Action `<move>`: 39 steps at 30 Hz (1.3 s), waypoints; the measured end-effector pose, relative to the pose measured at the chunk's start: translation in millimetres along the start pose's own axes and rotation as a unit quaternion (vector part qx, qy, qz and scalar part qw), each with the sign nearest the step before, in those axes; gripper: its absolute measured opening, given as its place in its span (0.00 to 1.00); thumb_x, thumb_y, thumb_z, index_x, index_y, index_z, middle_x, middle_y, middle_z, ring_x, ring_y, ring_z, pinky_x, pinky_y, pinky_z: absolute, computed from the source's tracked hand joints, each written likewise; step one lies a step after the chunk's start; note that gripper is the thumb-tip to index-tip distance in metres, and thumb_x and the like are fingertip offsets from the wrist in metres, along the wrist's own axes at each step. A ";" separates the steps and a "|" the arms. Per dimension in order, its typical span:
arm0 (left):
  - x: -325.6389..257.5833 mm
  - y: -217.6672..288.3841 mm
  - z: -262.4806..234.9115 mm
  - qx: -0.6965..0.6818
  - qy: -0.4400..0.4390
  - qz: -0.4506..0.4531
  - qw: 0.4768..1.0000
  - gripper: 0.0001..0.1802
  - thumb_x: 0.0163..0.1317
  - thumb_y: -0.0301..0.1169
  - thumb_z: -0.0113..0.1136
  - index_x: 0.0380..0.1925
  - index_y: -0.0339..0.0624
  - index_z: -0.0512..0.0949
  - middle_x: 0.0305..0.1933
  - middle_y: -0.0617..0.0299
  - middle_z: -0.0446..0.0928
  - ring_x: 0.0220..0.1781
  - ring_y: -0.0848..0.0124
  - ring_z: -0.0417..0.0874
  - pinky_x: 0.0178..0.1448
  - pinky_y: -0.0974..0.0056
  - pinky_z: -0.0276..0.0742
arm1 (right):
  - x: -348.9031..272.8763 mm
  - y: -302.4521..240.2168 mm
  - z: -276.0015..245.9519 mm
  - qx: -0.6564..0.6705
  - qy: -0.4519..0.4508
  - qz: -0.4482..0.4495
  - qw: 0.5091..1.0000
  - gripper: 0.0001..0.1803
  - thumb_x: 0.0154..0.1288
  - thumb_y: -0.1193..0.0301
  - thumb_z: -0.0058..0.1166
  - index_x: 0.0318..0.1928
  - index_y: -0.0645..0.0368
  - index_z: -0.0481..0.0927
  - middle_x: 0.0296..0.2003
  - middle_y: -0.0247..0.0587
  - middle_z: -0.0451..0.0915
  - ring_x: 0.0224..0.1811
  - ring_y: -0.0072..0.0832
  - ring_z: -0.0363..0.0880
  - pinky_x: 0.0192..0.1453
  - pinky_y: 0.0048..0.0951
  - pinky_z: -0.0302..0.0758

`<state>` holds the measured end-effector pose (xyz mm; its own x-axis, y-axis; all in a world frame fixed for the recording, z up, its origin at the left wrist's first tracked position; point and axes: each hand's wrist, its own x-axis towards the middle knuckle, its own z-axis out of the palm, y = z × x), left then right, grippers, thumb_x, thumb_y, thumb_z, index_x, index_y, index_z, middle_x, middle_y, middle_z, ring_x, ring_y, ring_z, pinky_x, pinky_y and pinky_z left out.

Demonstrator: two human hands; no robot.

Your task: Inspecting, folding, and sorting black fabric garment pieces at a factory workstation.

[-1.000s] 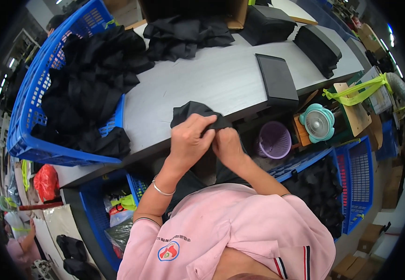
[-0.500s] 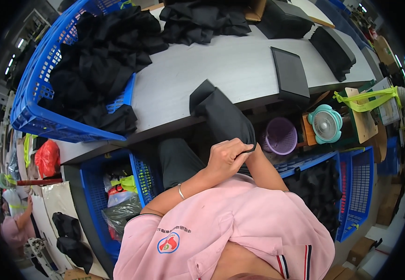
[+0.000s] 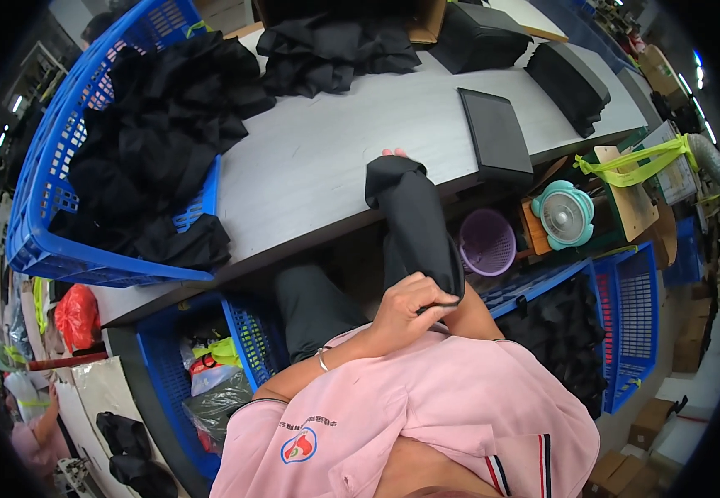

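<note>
Black cloth (image 3: 414, 224) now pulled long off the table (image 3: 310, 166): left hand (image 3: 410, 311) clamps its near end, right hand (image 3: 393, 154) inside the far end, grip unclear.

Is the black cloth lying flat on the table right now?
No, the black cloth is pulled over the right hand and gripped at its lower end by the left hand.

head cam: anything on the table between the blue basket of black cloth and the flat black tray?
Mostly bare grey table between the blue basket and the flat black tray. Only the black cloth piece, gripped by the left hand, crosses near the tray.
</note>
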<state>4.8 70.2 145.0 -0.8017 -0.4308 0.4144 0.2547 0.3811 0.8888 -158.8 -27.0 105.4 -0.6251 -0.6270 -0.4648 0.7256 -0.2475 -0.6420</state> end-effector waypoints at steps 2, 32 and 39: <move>-2.3 0.1 -1.7 -0.018 -0.027 0.000 0.999 0.07 0.54 0.21 0.68 0.35 0.38 0.86 0.28 0.62 0.81 0.33 0.69 0.77 0.37 0.65 0.71 | 6.0 -0.8 11.1 0.028 0.034 -0.006 0.999 0.08 0.71 0.75 0.52 0.47 0.57 0.82 0.38 0.36 0.84 0.46 0.26 0.81 0.45 0.27 0.77; 71.6 -143.1 -276.6 -0.169 0.604 -0.053 0.777 0.17 0.71 0.39 0.60 0.45 0.33 0.81 0.39 0.61 0.82 0.40 0.72 0.81 0.51 0.68 0.78 | -183.6 11.8 -70.7 -0.302 -0.634 0.033 0.711 0.09 0.76 0.70 0.50 0.37 0.61 0.74 0.46 0.41 0.76 0.54 0.30 0.74 0.64 0.33 0.69; 84.5 -15.7 -176.6 0.079 0.399 -0.046 0.912 0.07 0.72 0.29 0.59 0.39 0.36 0.83 0.36 0.71 0.79 0.38 0.82 0.75 0.45 0.73 0.72 | -114.6 -36.0 -54.5 -0.358 -0.269 -0.307 0.839 0.21 0.70 0.70 0.56 0.60 0.61 0.72 0.64 0.49 0.69 0.64 0.38 0.71 0.70 0.36 0.65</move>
<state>28.6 -116.7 200.7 -0.1500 -0.9018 0.4052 0.0741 0.3984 0.9142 -128.9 94.0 148.6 -0.4577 -0.8342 0.3076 -0.1662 -0.2595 -0.9513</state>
